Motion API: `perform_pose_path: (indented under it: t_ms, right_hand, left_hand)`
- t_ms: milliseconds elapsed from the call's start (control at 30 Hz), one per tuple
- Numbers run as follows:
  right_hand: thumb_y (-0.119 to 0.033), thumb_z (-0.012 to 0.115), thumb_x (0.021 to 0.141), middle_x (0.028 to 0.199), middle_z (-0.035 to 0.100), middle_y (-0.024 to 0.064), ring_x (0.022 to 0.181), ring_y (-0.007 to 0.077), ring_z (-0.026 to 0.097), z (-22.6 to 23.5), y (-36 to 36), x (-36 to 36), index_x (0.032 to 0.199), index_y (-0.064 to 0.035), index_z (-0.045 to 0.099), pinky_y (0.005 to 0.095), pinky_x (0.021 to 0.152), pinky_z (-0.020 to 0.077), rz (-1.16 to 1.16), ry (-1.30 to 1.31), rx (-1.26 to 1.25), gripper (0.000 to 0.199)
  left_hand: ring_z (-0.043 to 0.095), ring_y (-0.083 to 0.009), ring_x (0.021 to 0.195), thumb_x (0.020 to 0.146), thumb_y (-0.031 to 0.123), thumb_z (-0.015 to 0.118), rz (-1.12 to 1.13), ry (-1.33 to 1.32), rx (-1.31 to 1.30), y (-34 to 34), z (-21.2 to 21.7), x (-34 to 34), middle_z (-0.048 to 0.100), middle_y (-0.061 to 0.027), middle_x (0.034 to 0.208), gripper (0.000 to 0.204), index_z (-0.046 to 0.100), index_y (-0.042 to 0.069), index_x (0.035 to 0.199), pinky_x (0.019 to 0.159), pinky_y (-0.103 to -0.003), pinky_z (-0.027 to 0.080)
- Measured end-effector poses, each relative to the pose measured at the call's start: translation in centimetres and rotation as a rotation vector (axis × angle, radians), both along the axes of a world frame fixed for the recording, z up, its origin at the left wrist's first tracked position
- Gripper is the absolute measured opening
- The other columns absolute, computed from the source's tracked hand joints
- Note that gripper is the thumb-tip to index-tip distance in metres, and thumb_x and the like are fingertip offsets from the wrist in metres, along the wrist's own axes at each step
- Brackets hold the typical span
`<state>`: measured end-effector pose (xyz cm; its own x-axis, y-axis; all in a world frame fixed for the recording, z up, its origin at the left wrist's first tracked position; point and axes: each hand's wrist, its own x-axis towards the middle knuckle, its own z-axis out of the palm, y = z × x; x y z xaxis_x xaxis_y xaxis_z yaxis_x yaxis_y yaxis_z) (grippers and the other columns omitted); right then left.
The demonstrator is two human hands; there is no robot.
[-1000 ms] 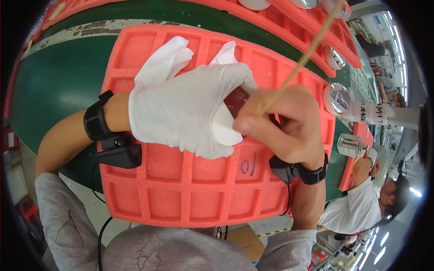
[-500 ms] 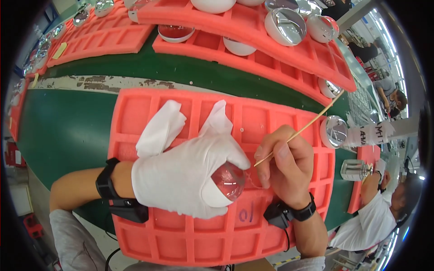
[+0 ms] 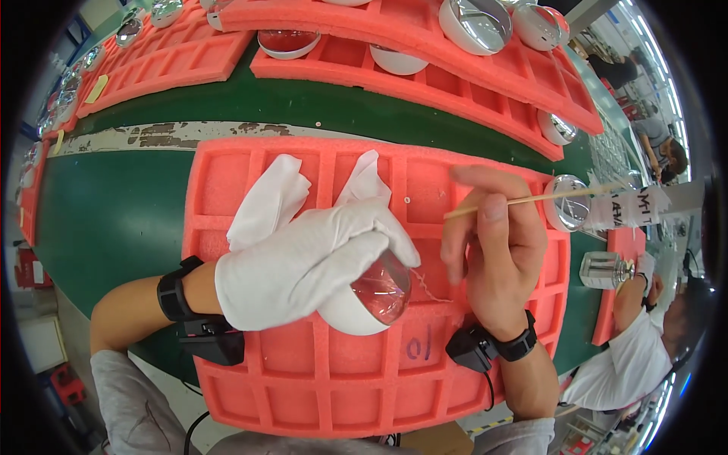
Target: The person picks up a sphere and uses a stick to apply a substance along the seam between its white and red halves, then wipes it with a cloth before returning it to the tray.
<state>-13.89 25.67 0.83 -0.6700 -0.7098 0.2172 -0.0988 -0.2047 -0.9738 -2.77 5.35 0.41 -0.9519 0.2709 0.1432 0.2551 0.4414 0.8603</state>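
Observation:
My left hand (image 3: 303, 265) wears a white glove and grips a white cup-shaped piece with a clear, reddish-reflecting round face (image 3: 379, 292), held over the orange foam tray (image 3: 318, 379). A white cloth (image 3: 277, 197) sticks out from under the glove. My bare right hand (image 3: 493, 250) is just right of the piece, pinching a thin wooden stick (image 3: 531, 201) that points away to the right. Its fingers are partly spread, apart from the round piece.
More orange foam trays (image 3: 425, 83) lie across the green belt (image 3: 98, 220), holding shiny mirror-like domes (image 3: 474, 23) and white bowls. Another dome (image 3: 565, 205) sits at the tray's right edge. A small glass bottle (image 3: 603, 269) stands right. Another person in white (image 3: 629, 356) works at lower right.
My right hand has drawn the stick away from the round piece and lifted up to the right. The left hand with the piece has shifted lower in view.

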Motion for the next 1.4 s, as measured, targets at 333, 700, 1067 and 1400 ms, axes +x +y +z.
perform_pose_path:
  t_ms: [333,700,1067,1400]
  right_hand:
    - [-0.025,0.081,0.08,0.119,0.063,0.016,0.106,0.0296,0.063,1.7,-1.3,2.4,0.13,-0.0005,0.055,0.0383,0.086,0.052,0.173,0.741,0.397,0.062]
    - [-0.021,0.094,0.062,0.13,0.061,0.0166,0.116,0.0351,0.06,0.9,-0.6,1.7,0.133,-0.0036,0.053,0.043,0.097,0.0502,0.244,0.887,0.419,0.084]
    - [-0.025,0.086,0.077,0.136,0.058,0.0239,0.121,0.0318,0.059,0.8,-0.4,0.5,0.129,-0.0017,0.054,0.0396,0.091,0.0534,0.312,0.675,0.138,0.066]
    - [-0.026,0.052,0.102,0.092,0.071,0.0206,0.08,0.022,0.069,0.7,1.8,0.2,0.116,0.005,0.055,0.0294,0.066,0.0527,0.085,0.185,-0.015,0.035]
  left_hand:
    - [0.069,-0.0129,0.085,0.094,0.002,0.051,0.394,0.089,0.373,0.6,-3.0,-0.1,0.072,-0.002,0.109,0.026,0.059,0.011,0.117,0.075,-0.028,0.04]
    - [0.066,-0.0127,0.077,0.093,0.017,0.06,0.323,0.163,-0.219,-0.5,-0.1,0.7,0.071,0.0036,0.101,0.026,0.059,0.016,0.119,0.072,-0.03,0.038]
    - [0.064,-0.0189,0.099,0.067,0.022,0.091,-0.013,-0.149,0.407,-0.1,-1.0,1.0,0.063,-0.0091,0.116,0.088,0.045,0.008,0.141,0.088,-0.032,0.05]
    - [0.064,-0.0261,0.104,0.069,0.019,0.09,-0.132,0.093,0.091,0.3,-1.2,1.0,0.061,-0.0113,0.118,0.085,0.046,0.002,0.139,0.09,-0.036,0.053]
